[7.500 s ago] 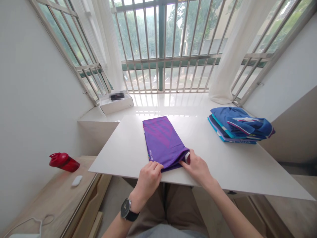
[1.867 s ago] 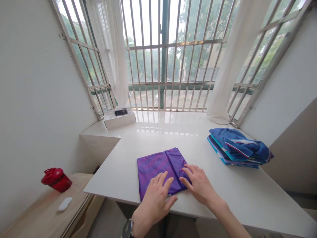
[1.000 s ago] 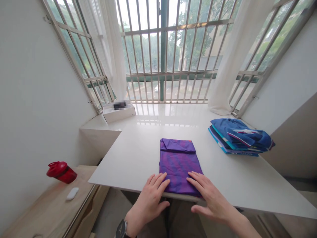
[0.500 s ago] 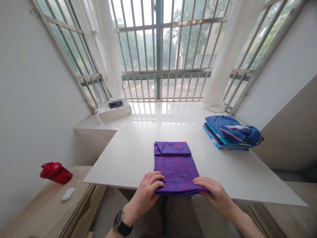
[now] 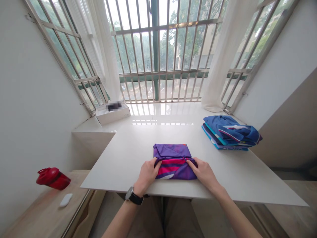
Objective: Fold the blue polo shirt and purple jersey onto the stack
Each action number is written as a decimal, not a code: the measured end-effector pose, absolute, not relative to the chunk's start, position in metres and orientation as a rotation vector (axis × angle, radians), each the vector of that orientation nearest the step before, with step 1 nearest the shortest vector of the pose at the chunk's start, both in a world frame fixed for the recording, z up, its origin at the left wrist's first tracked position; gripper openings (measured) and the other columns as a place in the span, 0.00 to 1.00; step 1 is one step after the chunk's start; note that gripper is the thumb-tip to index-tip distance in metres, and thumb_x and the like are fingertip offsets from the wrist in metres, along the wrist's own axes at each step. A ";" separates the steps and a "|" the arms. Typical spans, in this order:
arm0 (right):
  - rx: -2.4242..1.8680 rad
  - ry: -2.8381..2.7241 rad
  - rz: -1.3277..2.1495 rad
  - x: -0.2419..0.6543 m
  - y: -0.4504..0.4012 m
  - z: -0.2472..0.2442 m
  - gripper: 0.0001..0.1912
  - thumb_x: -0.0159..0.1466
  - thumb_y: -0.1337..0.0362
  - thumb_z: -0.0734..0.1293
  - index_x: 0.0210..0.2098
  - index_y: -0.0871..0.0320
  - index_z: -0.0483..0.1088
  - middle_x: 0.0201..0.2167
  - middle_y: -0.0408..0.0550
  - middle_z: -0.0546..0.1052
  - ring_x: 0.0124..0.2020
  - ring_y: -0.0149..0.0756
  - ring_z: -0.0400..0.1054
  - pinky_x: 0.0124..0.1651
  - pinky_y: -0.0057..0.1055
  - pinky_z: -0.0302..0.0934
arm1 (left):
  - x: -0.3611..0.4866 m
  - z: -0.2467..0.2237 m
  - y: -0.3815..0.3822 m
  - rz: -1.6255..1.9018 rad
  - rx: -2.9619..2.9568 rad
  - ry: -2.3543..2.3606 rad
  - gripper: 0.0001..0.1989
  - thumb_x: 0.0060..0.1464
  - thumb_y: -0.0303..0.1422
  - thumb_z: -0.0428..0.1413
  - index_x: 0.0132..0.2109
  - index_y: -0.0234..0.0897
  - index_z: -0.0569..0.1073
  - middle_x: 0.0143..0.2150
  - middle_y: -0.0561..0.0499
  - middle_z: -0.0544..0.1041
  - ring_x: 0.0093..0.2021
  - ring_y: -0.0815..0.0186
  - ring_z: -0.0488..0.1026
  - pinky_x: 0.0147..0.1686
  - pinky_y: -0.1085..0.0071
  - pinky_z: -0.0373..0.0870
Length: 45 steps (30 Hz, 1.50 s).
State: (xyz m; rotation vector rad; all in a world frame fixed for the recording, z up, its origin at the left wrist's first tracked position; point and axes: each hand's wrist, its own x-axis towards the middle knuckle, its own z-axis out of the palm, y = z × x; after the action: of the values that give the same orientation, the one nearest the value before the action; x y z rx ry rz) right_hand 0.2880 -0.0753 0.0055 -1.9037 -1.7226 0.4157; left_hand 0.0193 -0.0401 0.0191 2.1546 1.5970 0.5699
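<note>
A purple garment [image 5: 173, 151], folded into a flat bundle, lies on the white table in front of me. Its near part is turned up and over, so a pink-striped face with a white patch shows towards me. My left hand [image 5: 149, 172] pinches the left end of the turned-up edge, thumb on top and fingers partly hidden behind the cloth. At the right end of the same edge, my right hand [image 5: 201, 170] grips the fabric between thumb and fingers. A dark-strapped watch [image 5: 134, 195] is on my left wrist.
A stack of folded blue clothes [image 5: 228, 132] sits at the table's right. An open white box [image 5: 113, 115] with a blurred dark item stands back left. On a wooden surface at left are a red bottle [image 5: 53, 178] and a white mouse-like object [image 5: 66, 200]. White curtains [image 5: 215, 72] hang by the barred window.
Both hands have moved away from me, carrying the garment's near edge up and over towards its far fold. The pink-striped face now shows, and the bundle is shorter.
</note>
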 end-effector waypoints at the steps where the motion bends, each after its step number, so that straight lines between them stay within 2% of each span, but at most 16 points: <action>1: -1.949 -1.724 0.395 0.288 -0.074 0.005 0.20 0.67 0.47 0.58 0.27 0.53 0.67 0.24 0.47 0.76 0.27 0.41 0.71 0.31 0.32 0.56 | 0.019 0.017 -0.039 0.578 2.162 1.613 0.14 0.65 0.40 0.50 0.36 0.39 0.74 0.32 0.49 0.80 0.32 0.63 0.75 0.32 0.72 0.62; 5: -2.043 -1.724 0.349 0.290 -0.070 0.005 0.23 0.66 0.44 0.58 0.23 0.53 0.63 0.20 0.45 0.74 0.24 0.39 0.69 0.28 0.31 0.52 | 0.017 0.011 -0.035 0.589 2.184 1.670 0.15 0.64 0.39 0.51 0.31 0.38 0.72 0.27 0.50 0.77 0.27 0.66 0.72 0.28 0.71 0.56; 10: -2.098 -1.702 0.361 0.291 -0.064 0.002 0.25 0.66 0.42 0.57 0.23 0.53 0.65 0.22 0.46 0.75 0.26 0.40 0.70 0.28 0.31 0.51 | 0.015 0.008 -0.027 0.600 2.167 1.687 0.16 0.65 0.39 0.50 0.29 0.37 0.71 0.25 0.51 0.75 0.26 0.66 0.70 0.27 0.71 0.53; 14: -2.124 -1.623 0.411 0.291 -0.064 0.001 0.23 0.65 0.42 0.58 0.27 0.53 0.69 0.23 0.47 0.77 0.29 0.41 0.72 0.29 0.31 0.52 | 0.011 0.007 -0.022 0.613 2.076 1.664 0.12 0.65 0.36 0.50 0.34 0.37 0.72 0.25 0.51 0.75 0.27 0.65 0.72 0.29 0.72 0.57; 18: -2.075 -1.516 0.511 0.294 -0.068 0.001 0.19 0.63 0.44 0.61 0.34 0.52 0.70 0.20 0.42 0.76 0.26 0.40 0.72 0.28 0.30 0.54 | 0.004 0.008 -0.022 0.682 1.966 1.642 0.08 0.65 0.34 0.48 0.44 0.37 0.71 0.23 0.54 0.74 0.25 0.65 0.73 0.28 0.73 0.60; 21: -2.015 -1.517 0.548 0.295 -0.071 -0.001 0.16 0.63 0.46 0.62 0.33 0.52 0.70 0.20 0.42 0.77 0.25 0.38 0.71 0.28 0.30 0.55 | 0.002 0.010 -0.026 0.695 1.934 1.655 0.09 0.65 0.35 0.49 0.47 0.38 0.70 0.25 0.53 0.76 0.26 0.65 0.74 0.29 0.73 0.62; 25: -2.021 -1.541 0.528 0.297 -0.070 -0.002 0.16 0.63 0.48 0.62 0.29 0.52 0.71 0.21 0.42 0.77 0.25 0.37 0.71 0.28 0.30 0.55 | 0.004 0.014 -0.027 0.627 1.990 1.664 0.08 0.64 0.36 0.51 0.45 0.38 0.71 0.29 0.51 0.78 0.30 0.66 0.75 0.31 0.73 0.63; 33: -2.052 -1.631 0.478 0.297 -0.063 0.004 0.22 0.64 0.48 0.59 0.20 0.53 0.66 0.20 0.45 0.75 0.25 0.38 0.70 0.30 0.31 0.54 | 0.002 0.014 -0.022 0.560 2.061 1.668 0.05 0.61 0.33 0.53 0.39 0.38 0.72 0.28 0.52 0.77 0.30 0.66 0.74 0.31 0.73 0.61; 36: -2.039 -1.633 0.480 0.298 -0.063 0.004 0.21 0.64 0.48 0.60 0.20 0.53 0.66 0.20 0.45 0.76 0.25 0.37 0.69 0.30 0.31 0.54 | 0.005 0.019 -0.025 0.595 2.131 1.769 0.06 0.63 0.34 0.52 0.42 0.38 0.72 0.35 0.50 0.78 0.33 0.65 0.75 0.32 0.73 0.62; 38: -2.033 -1.627 0.475 0.298 -0.063 0.002 0.21 0.64 0.49 0.60 0.20 0.53 0.65 0.20 0.45 0.76 0.24 0.37 0.69 0.29 0.31 0.54 | 0.009 0.024 -0.028 0.576 2.187 1.806 0.08 0.64 0.36 0.50 0.41 0.39 0.73 0.39 0.49 0.78 0.35 0.65 0.75 0.34 0.72 0.63; 42: -2.030 -1.600 0.442 0.299 -0.062 -0.003 0.19 0.63 0.49 0.61 0.22 0.53 0.66 0.20 0.44 0.75 0.24 0.37 0.69 0.30 0.31 0.55 | 0.020 0.033 -0.026 0.383 2.231 1.729 0.15 0.64 0.41 0.50 0.36 0.39 0.75 0.36 0.48 0.80 0.37 0.62 0.76 0.34 0.71 0.64; 45: -2.022 -1.565 0.452 0.300 -0.062 -0.005 0.15 0.64 0.50 0.62 0.27 0.53 0.67 0.20 0.43 0.75 0.25 0.37 0.70 0.30 0.31 0.56 | 0.024 0.034 -0.020 0.315 2.226 1.687 0.15 0.62 0.43 0.52 0.34 0.40 0.77 0.34 0.48 0.81 0.36 0.61 0.77 0.33 0.71 0.64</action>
State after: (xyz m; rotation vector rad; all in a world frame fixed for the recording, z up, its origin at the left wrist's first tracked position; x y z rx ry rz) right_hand 0.2998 -0.0622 -0.0050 -2.0223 -1.5650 0.4515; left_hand 0.0241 -0.0203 0.0341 2.2262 1.6872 0.3152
